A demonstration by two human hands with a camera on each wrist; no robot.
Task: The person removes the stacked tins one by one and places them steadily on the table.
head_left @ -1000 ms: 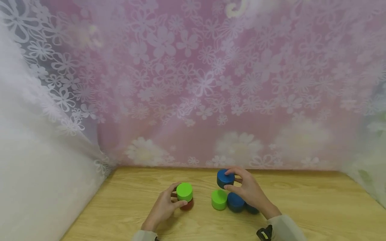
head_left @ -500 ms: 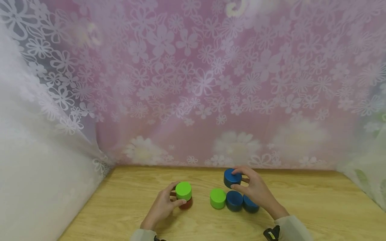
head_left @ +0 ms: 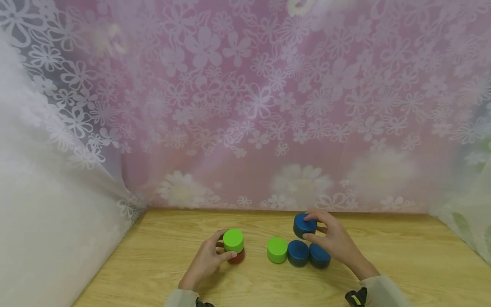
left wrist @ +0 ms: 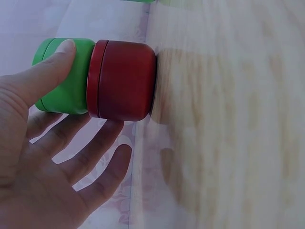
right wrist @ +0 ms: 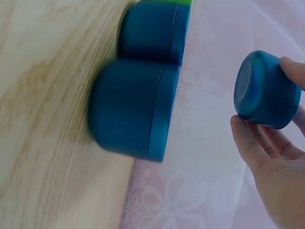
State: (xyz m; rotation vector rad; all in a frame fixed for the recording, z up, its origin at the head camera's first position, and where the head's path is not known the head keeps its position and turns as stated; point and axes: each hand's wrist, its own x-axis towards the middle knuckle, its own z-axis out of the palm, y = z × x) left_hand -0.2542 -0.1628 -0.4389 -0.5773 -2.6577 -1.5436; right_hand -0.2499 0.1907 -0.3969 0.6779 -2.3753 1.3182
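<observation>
My left hand point(head_left: 205, 260) pinches a round green lidded tin point(head_left: 233, 240) between thumb and fingers. The green tin sits on top of a red lidded tin point(left wrist: 125, 81), which rests on the table; in the left wrist view, fingertips lie close along the red tin's side. Raised over the table, a blue tin point(head_left: 304, 226) is gripped by my right hand point(head_left: 339, 245), its bottom showing in the right wrist view. Below it two more blue tins point(head_left: 298, 254) stand side by side, the outer blue tin point(right wrist: 131, 109) nearest my right wrist. A second green tin point(head_left: 277, 250) adjoins them on the left.
The wooden table point(head_left: 161, 256) ends at a pink floral curtain point(head_left: 245, 128) behind. A pale fabric sheet point(head_left: 57, 213) hangs along the left side, with more floral fabric at the right.
My right hand has moved to the right with the blue tin, uncovering more of the outer blue tin beneath. My left hand keeps its hold on the stacked green tin.
</observation>
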